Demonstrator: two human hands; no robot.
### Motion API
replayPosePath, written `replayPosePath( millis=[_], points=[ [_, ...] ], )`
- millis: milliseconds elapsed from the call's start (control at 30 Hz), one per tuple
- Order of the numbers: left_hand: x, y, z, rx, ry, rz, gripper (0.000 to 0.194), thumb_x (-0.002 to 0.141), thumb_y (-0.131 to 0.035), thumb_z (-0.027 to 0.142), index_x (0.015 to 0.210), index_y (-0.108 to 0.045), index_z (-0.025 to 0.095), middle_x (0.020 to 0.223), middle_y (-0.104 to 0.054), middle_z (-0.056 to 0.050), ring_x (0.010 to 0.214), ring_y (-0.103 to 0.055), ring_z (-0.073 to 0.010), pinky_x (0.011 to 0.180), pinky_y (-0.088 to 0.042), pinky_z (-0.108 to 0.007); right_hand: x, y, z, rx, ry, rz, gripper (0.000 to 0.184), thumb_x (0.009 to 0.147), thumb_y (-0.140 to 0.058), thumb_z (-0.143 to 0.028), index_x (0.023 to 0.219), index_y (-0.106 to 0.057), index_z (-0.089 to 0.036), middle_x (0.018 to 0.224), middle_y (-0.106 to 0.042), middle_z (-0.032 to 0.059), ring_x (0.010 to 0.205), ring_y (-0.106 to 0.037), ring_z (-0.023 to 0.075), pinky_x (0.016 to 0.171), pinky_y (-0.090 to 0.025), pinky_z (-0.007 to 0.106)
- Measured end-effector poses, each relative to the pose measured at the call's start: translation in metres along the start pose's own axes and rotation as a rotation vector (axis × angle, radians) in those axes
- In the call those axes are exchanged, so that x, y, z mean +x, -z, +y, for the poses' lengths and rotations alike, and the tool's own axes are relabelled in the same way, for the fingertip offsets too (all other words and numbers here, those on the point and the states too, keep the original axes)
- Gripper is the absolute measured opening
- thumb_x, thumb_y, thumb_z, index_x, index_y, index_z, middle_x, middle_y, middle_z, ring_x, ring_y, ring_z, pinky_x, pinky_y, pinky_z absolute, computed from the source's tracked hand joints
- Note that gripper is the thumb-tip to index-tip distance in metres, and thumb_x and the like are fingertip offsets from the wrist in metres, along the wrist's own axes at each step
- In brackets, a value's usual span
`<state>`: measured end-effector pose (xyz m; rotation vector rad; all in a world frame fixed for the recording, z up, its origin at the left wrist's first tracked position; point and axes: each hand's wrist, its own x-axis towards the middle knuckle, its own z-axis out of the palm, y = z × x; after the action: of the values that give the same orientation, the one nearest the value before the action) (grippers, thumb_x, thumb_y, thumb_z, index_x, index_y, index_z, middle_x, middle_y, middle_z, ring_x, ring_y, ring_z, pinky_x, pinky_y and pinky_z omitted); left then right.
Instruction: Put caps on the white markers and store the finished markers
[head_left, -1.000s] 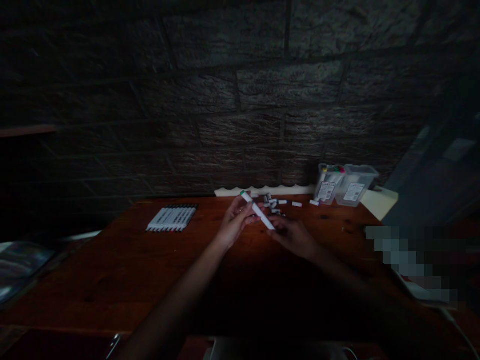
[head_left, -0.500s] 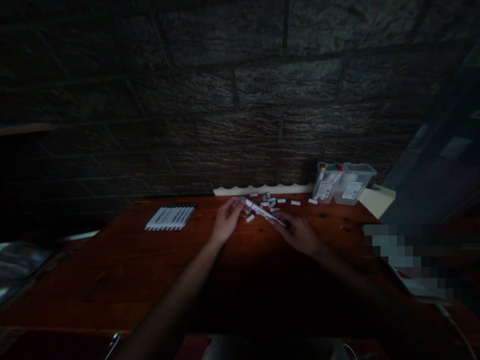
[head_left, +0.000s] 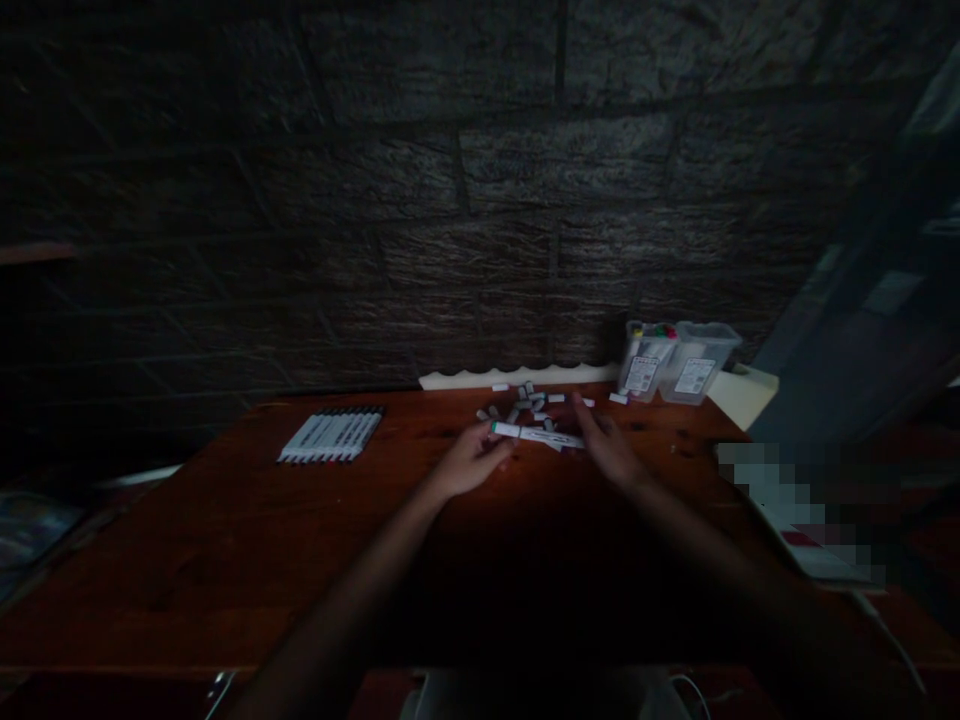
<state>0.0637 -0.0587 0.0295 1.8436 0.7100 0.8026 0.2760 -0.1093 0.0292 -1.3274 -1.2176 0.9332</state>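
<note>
A white marker (head_left: 536, 436) with a green cap end lies almost level just above the dark wooden table (head_left: 225, 540). My left hand (head_left: 472, 460) pinches its green-capped left end. My right hand (head_left: 607, 450) holds its right end, with one finger stretched toward the loose white caps (head_left: 529, 398) scattered behind the marker. Both hands are closed on the marker. The light is dim, so the fingertips are hard to make out.
A row of several white markers (head_left: 330, 437) lies side by side at the left. Two clear plastic containers (head_left: 671, 362) stand at the back right beside a pale sheet (head_left: 739, 392). A wavy white strip (head_left: 480, 377) runs along the dark brick wall.
The marker has gone from steeply tilted to almost level and lower, near the table. Both hands moved forward toward the loose caps. The view shifted slightly.
</note>
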Motion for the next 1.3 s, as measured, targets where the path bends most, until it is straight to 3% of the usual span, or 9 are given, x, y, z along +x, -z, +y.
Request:
replayPosePath(
  millis=[133,267,367,433,567,633,800,1067,1300],
  points=[
    [-0.001,-0.002,-0.001,0.039,-0.019,-0.015,0.020,0.081,-0.060,0.036,0.084,-0.058,0.016,0.062,-0.056,0.002,0.055,-0.050,-0.0112,0.053,-0.040,-0.024,0.000,0.002,-0.002,0.086,-0.105,-0.051,0.059,0.083,-0.042,-0.071,0.095,-0.074,-0.023,0.085,-0.071,0.0067,0.055,-0.057,0.0142,0.044,-0.038,0.025],
    [-0.003,0.003,0.005,-0.019,-0.049,-0.015,0.027,0.076,-0.066,0.027,0.102,-0.060,0.018,0.085,-0.064,-0.002,0.076,-0.059,-0.0162,0.067,-0.046,-0.026,-0.004,0.002,-0.006,-0.018,-0.057,-0.166,0.049,0.076,-0.058,-0.066,0.087,-0.072,-0.020,0.072,-0.065,0.0009,0.049,-0.045,0.0085,0.043,-0.032,0.021],
    [-0.001,0.011,0.010,-0.191,-0.081,-0.007,0.050,0.073,-0.066,0.026,0.121,-0.056,0.021,0.106,-0.065,-0.006,0.095,-0.059,-0.0211,0.078,-0.046,-0.029,-0.007,0.003,-0.009,-0.034,-0.010,-0.213,0.046,0.074,-0.062,-0.063,0.086,-0.070,-0.020,0.059,-0.055,-0.0041,0.045,-0.036,0.0069,0.042,-0.026,0.021],
    [0.003,0.016,0.011,-0.401,-0.090,0.095,0.048,0.077,-0.060,0.035,0.122,-0.056,0.020,0.113,-0.065,-0.009,0.101,-0.059,-0.0230,0.079,-0.047,-0.031,-0.007,0.002,-0.010,-0.042,-0.024,-0.212,0.044,0.075,-0.062,-0.062,0.087,-0.070,-0.020,0.055,-0.051,-0.0054,0.044,-0.035,0.0071,0.043,-0.025,0.022],
    [0.011,0.016,0.009,-0.687,-0.040,0.441,0.043,0.087,-0.043,0.050,0.108,-0.062,0.018,0.107,-0.067,-0.010,0.104,-0.058,-0.0218,0.075,-0.047,-0.029,-0.010,-0.009,-0.005,-0.077,0.048,-0.188,0.038,0.077,-0.062,-0.056,0.080,-0.072,-0.019,0.062,-0.059,-0.0031,0.055,-0.047,0.0102,0.053,-0.034,0.023],
    [0.013,0.009,0.007,-0.716,0.001,0.505,0.045,0.089,-0.042,0.053,0.105,-0.063,0.017,0.105,-0.067,-0.010,0.105,-0.059,-0.0214,0.075,-0.047,-0.028,-0.012,-0.016,-0.001,-0.095,0.131,-0.189,0.036,0.080,-0.061,-0.053,0.076,-0.072,-0.019,0.069,-0.064,-0.0015,0.064,-0.055,0.0131,0.061,-0.039,0.025],
    [0.013,-0.011,0.001,-0.684,0.063,0.489,0.048,0.088,-0.042,0.058,0.105,-0.064,0.018,0.115,-0.066,-0.009,0.114,-0.055,-0.0228,0.083,-0.045,-0.030,-0.019,-0.023,0.002,-0.201,0.248,-0.175,0.035,0.083,-0.059,-0.051,0.074,-0.074,-0.021,0.070,-0.068,-0.0005,0.067,-0.059,0.0155,0.064,-0.042,0.027],
    [0.015,-0.003,0.006,-0.672,0.097,0.539,0.057,0.086,-0.036,0.067,0.107,-0.063,0.021,0.128,-0.059,-0.009,0.130,-0.044,-0.0245,0.094,-0.042,-0.035,-0.023,-0.023,-0.004,-0.342,0.316,-0.169,0.035,0.085,-0.058,-0.049,0.074,-0.075,-0.021,0.065,-0.068,-0.0011,0.059,-0.057,0.0137,0.056,-0.039,0.025],
    [0.011,-0.013,0.007,-0.642,0.080,0.553,0.062,0.087,-0.028,0.069,0.107,-0.061,0.021,0.133,-0.056,-0.009,0.133,-0.041,-0.0243,0.097,-0.041,-0.036,-0.025,-0.027,0.004,-0.320,0.294,-0.136,0.037,0.087,-0.054,-0.052,0.074,-0.075,-0.024,0.074,-0.074,0.0015,0.068,-0.067,0.0196,0.064,-0.048,0.030]
  ],
)
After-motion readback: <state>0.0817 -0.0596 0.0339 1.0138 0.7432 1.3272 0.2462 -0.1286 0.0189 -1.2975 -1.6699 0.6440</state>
